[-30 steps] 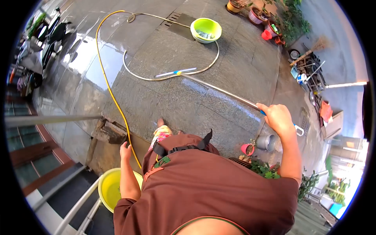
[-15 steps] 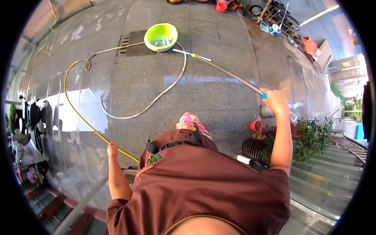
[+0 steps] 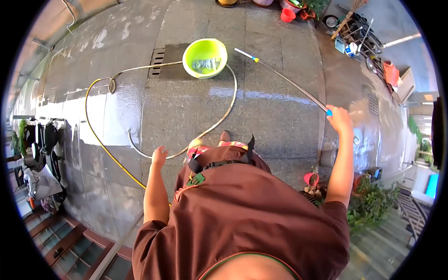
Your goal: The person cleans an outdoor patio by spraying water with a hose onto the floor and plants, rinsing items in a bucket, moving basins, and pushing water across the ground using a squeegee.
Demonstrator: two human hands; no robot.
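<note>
My right hand (image 3: 340,120) is wrapped around the blue-ended grip of a long-handled floor mop or squeegee (image 3: 294,85). Its metal pole runs away to a narrow white head (image 3: 244,53) with a yellow joint, just right of a lime-green basin (image 3: 205,44). Grey, wet-looking material (image 3: 205,64) lies inside the basin. My left hand (image 3: 159,156) hangs low with its fingers loosely apart and nothing visible in them. Near it a hose (image 3: 112,156), yellow then whitish, loops over the paving, its open end (image 3: 129,133) beside rippling water.
A drain grate (image 3: 157,63) lies left of the basin. Potted plants (image 3: 371,203) and a red pot (image 3: 311,178) stand at right. Clutter with a bucket (image 3: 351,49) lines the far right. Bicycles or scooters (image 3: 44,140) stand at left. The paving (image 3: 270,121) is partly wet.
My left hand has swung forward and right, off the yellow part of the hose. The mop or squeegee head appears farther right of the basin. My feet and the view have shifted forward.
</note>
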